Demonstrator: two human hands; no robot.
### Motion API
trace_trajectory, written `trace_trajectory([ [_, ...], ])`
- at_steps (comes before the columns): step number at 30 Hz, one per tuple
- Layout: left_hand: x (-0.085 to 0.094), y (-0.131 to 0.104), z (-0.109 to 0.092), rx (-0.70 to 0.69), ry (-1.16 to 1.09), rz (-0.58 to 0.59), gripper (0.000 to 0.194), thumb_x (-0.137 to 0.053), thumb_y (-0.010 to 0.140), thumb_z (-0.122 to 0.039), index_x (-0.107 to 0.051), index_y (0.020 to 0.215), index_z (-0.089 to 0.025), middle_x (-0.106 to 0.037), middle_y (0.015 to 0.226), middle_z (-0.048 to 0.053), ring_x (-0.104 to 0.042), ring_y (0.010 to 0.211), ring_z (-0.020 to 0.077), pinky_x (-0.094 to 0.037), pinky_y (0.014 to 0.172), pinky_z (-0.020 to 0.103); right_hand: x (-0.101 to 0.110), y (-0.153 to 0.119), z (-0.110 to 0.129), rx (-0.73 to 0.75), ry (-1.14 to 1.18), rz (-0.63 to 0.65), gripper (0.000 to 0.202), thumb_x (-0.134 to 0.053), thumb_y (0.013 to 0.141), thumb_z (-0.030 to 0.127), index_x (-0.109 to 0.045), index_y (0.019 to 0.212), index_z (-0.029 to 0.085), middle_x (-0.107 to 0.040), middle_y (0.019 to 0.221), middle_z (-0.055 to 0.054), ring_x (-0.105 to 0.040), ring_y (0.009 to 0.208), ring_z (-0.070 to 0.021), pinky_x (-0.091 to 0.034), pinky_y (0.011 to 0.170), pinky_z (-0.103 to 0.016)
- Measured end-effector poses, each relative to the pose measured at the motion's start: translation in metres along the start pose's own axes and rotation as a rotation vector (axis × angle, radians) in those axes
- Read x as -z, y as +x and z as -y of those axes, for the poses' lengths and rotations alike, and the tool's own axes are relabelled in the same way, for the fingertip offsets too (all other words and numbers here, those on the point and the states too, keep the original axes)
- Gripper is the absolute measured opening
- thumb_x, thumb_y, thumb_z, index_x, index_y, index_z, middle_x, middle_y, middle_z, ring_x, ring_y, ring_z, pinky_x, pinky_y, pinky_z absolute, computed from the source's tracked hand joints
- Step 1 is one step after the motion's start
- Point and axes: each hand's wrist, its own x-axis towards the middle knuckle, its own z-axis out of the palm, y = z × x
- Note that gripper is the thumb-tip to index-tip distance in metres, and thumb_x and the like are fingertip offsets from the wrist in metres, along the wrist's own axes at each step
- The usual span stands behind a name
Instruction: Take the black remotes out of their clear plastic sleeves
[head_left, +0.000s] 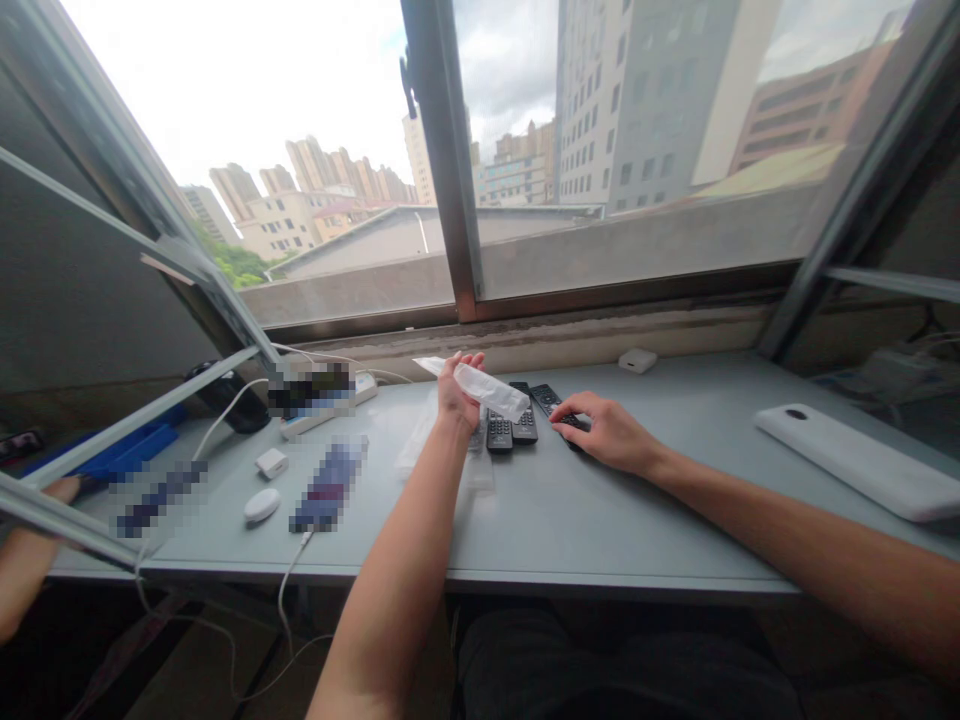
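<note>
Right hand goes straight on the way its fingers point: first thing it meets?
The black remote at the fingertips of the right hand. Past that, probably the neighbouring remote to its left, though depth is hard to judge here.

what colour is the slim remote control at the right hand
The slim, button-covered remote control at the right hand is black, seen in the head view.
</note>
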Motion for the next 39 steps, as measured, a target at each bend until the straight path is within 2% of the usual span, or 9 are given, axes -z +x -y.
trace_trajectory([
  [5, 0.0, -0.001, 0.0, 0.005, 0.045, 0.035, 0.018, -0.07, 0.099, -0.035, -0.069, 0.099, -0.017, -0.076, 0.096, 0.006, -0.067, 0.073, 0.0141, -0.052, 0.07, 0.023, -0.002, 0.003, -0.009, 0.003, 0.034, -0.022, 0.015, -0.075, 0.091, 0.031, -0.083, 0.103, 0.026, -0.08, 0.119, -0.01, -0.072, 0.118, -0.0339, -0.058, 0.109, -0.054],
  [10, 0.002, 0.001, 0.002, 0.004, 0.071, 0.033, 0.022, -0.07, 0.099, -0.039, -0.071, 0.096, -0.017, -0.073, 0.084, 0.004, -0.062, 0.065, 0.0128, -0.049, 0.067, 0.024, -0.002, 0.004, -0.016, -0.03, 0.048, -0.011, 0.021, -0.074, 0.091, 0.025, -0.082, 0.11, 0.023, -0.075, 0.131, -0.012, -0.072, 0.125, -0.0318, -0.051, 0.12, -0.051],
  [15, 0.001, 0.001, 0.003, -0.004, 0.087, 0.0, 0.032, -0.064, 0.104, -0.041, -0.065, 0.083, -0.017, -0.072, 0.078, 0.005, -0.062, 0.063, 0.0122, -0.048, 0.064, 0.022, -0.001, 0.004, -0.019, -0.01, 0.032, 0.016, 0.022, -0.072, 0.091, 0.023, -0.081, 0.112, 0.023, -0.073, 0.134, -0.012, -0.071, 0.127, -0.032, -0.05, 0.122, -0.051],
  [21, 0.001, 0.0, 0.003, 0.026, 0.094, 0.012, 0.038, -0.058, 0.107, -0.048, -0.069, 0.092, -0.015, -0.077, 0.087, 0.011, -0.067, 0.071, 0.0174, -0.052, 0.072, 0.026, -0.003, 0.004, -0.019, -0.04, 0.035, -0.034, 0.034, -0.068, 0.091, 0.019, -0.079, 0.124, 0.022, -0.074, 0.134, -0.013, -0.07, 0.13, -0.0332, -0.051, 0.122, -0.053],
  [27, -0.001, -0.002, 0.003, 0.039, 0.111, 0.0, 0.045, -0.048, 0.109, -0.052, -0.071, 0.1, -0.014, -0.077, 0.086, 0.013, -0.07, 0.074, 0.0197, -0.054, 0.072, 0.028, -0.004, 0.006, -0.022, -0.246, 0.196, -0.108, 0.051, -0.069, 0.09, 0.019, -0.071, 0.141, 0.023, -0.073, 0.14, -0.012, -0.073, 0.123, -0.0315, -0.06, 0.111, -0.052],
  [30, 0.0, -0.001, 0.004, 0.037, 0.186, -0.039, 0.047, -0.051, 0.106, -0.056, -0.073, 0.104, -0.014, -0.078, 0.087, 0.013, -0.07, 0.071, 0.0198, -0.053, 0.069, 0.028, -0.006, 0.006, -0.02, -0.368, 0.317, -0.162, 0.065, -0.072, 0.088, 0.024, -0.062, 0.153, 0.026, -0.069, 0.149, -0.013, -0.076, 0.111, -0.03, -0.07, 0.088, -0.045],
  [33, 0.002, 0.0, 0.004, 0.031, 0.283, -0.058, 0.052, -0.053, 0.104, -0.061, -0.075, 0.106, -0.013, -0.079, 0.088, 0.013, -0.065, 0.063, 0.0182, -0.05, 0.063, 0.028, -0.007, 0.006, -0.017, -0.447, 0.445, -0.216, 0.078, -0.073, 0.088, 0.027, -0.052, 0.163, 0.03, -0.063, 0.156, -0.012, -0.076, 0.089, -0.023, -0.07, 0.07, -0.037],
  [36, 0.003, 0.0, 0.003, 0.021, 0.306, -0.053, 0.053, -0.053, 0.104, -0.061, -0.074, 0.104, -0.013, -0.079, 0.087, 0.012, -0.058, 0.055, 0.0149, -0.045, 0.055, 0.026, -0.008, 0.008, -0.016, -0.475, 0.531, -0.254, 0.07, -0.074, 0.088, 0.026, -0.06, 0.157, 0.029, -0.065, 0.152, -0.012, -0.076, 0.091, -0.0227, -0.071, 0.07, -0.034],
  [39, 0.002, -0.001, 0.002, 0.028, 0.293, -0.038, 0.048, -0.057, 0.104, -0.06, -0.073, 0.102, -0.014, -0.079, 0.089, 0.011, -0.051, 0.049, 0.0101, -0.034, 0.046, 0.022, -0.008, 0.009, -0.02, -0.519, 0.608, -0.296, 0.065, -0.074, 0.089, 0.026, -0.063, 0.152, 0.028, -0.066, 0.151, -0.013, -0.078, 0.091, -0.0232, -0.073, 0.078, -0.037],
])
